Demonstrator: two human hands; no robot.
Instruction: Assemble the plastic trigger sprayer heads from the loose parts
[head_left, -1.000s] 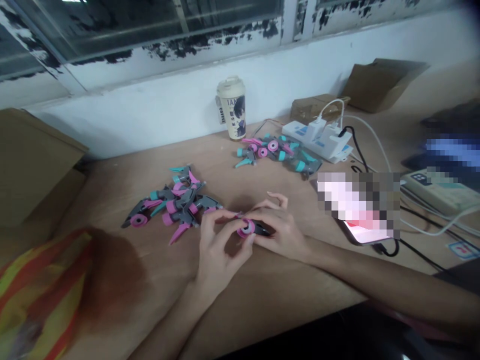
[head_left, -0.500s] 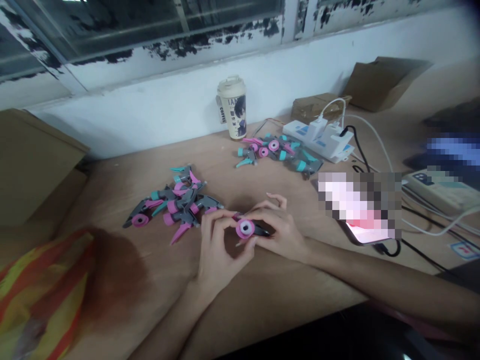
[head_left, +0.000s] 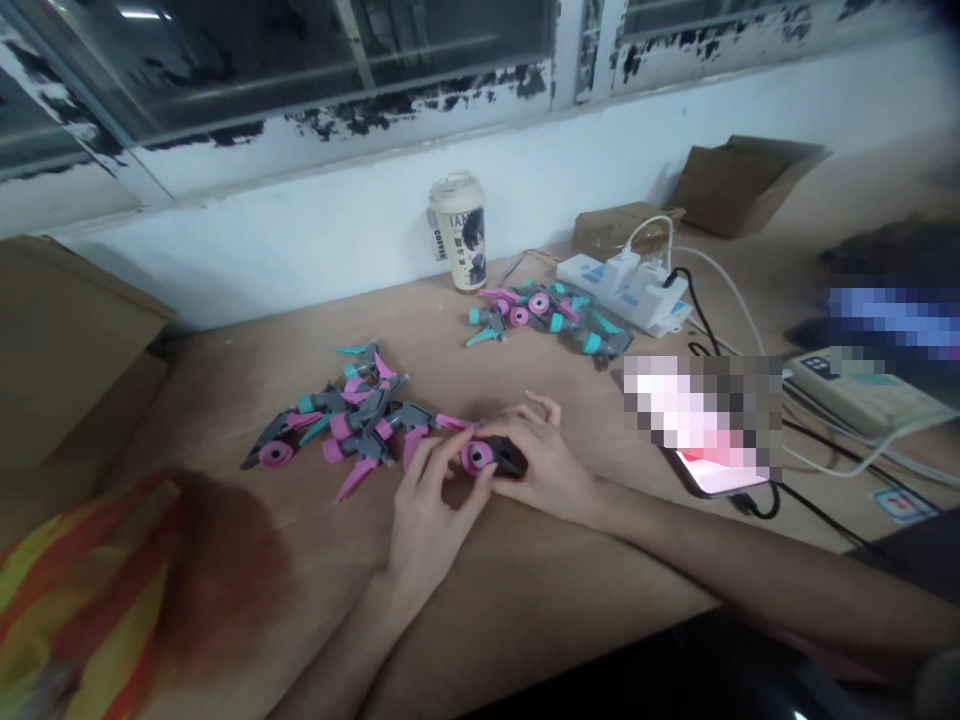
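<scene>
Between my two hands is a trigger spray head [head_left: 477, 457] with a pink screw collar and a dark grey body, its round collar opening facing me. My left hand [head_left: 429, 498] pinches the pink collar between thumb and fingertips. Gripping the grey body from the right is my right hand [head_left: 551, 465], its little finger raised; its fingers hide part of the body. Just left of my hands lies a heap of grey spray heads [head_left: 367, 410] with pink or teal collars and triggers. Farther back, another group of spray heads [head_left: 540, 305] lies near the power strip.
A lidded coffee cup [head_left: 468, 235] stands against the wall. Beside it are a white power strip [head_left: 626, 290] with cables and a phone [head_left: 705, 430], partly blurred. A cardboard box [head_left: 67, 350] and a red-yellow bag [head_left: 82, 590] are on the left.
The view has shifted slightly. My left fingers have closed in around the pink collar, covering more of its rim. Both hands stay on the same spray head.
</scene>
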